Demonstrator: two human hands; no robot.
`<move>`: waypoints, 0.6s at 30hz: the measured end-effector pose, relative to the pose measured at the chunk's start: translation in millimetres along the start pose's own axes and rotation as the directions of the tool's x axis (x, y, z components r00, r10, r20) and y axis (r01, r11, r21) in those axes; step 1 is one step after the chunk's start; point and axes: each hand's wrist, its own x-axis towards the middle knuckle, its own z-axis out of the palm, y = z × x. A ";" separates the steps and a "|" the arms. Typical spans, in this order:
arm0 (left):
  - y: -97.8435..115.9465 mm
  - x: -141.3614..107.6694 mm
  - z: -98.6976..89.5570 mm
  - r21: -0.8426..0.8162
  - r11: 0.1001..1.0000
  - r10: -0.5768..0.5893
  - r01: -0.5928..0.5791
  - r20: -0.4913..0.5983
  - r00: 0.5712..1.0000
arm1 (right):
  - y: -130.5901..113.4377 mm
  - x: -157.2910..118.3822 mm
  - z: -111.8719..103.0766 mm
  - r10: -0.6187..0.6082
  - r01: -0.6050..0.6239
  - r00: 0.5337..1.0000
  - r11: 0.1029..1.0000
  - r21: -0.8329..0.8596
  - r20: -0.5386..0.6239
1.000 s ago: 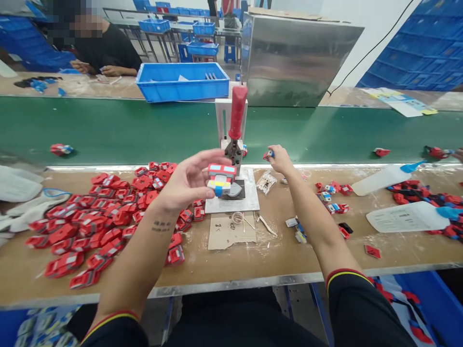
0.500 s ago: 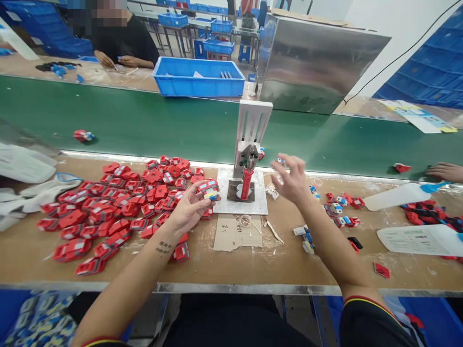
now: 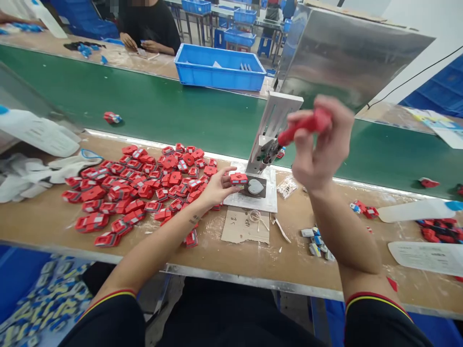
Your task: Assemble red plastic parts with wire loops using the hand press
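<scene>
Press lever (image 3: 306, 126), red-handled, sits wrapped in the closed fingers of the right hand (image 3: 320, 144), tilted above the small hand press (image 3: 269, 140). At the press's base plate (image 3: 253, 190), the left hand (image 3: 217, 189) pinches a red toy piece (image 3: 238, 179) between thumb and fingers, just beside a grey heart-shaped nest (image 3: 255, 187). Left of the press a heap of red pieces (image 3: 141, 185) covers the tabletop (image 3: 235, 255); behind the press runs a green conveyor belt (image 3: 162, 111), with a blue bin (image 3: 220, 72) beyond it.
</scene>
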 end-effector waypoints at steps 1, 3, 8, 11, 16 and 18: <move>-0.9 7.2 2.4 0.061 0.998 0.021 -0.023 0.023 1.000 | -0.2 17.8 5.2 -0.066 0.067 0.997 0.997 0.031 -0.033; -2.4 20.5 8.7 0.188 0.978 0.080 -0.089 0.054 0.995 | 5.8 49.6 13.5 -0.096 0.097 0.995 0.994 0.058 -0.006; -6.1 41.5 25.2 0.322 0.929 0.157 -0.181 0.098 0.983 | 24.8 69.2 15.1 -0.016 0.010 0.998 0.995 0.102 0.061; -10.0 48.3 32.8 0.295 0.940 0.140 -0.174 0.133 0.981 | 19.2 55.2 12.8 -0.057 0.054 0.998 0.996 0.070 0.038; -19.0 57.0 39.5 0.266 0.952 0.129 -0.154 0.110 0.986 | -8.1 24.3 14.0 -0.146 0.146 0.989 0.989 0.016 -0.003; -22.3 59.2 39.8 0.232 0.960 0.134 -0.158 0.117 0.984 | -18.5 7.3 13.1 -0.229 0.229 0.973 0.973 0.001 -0.018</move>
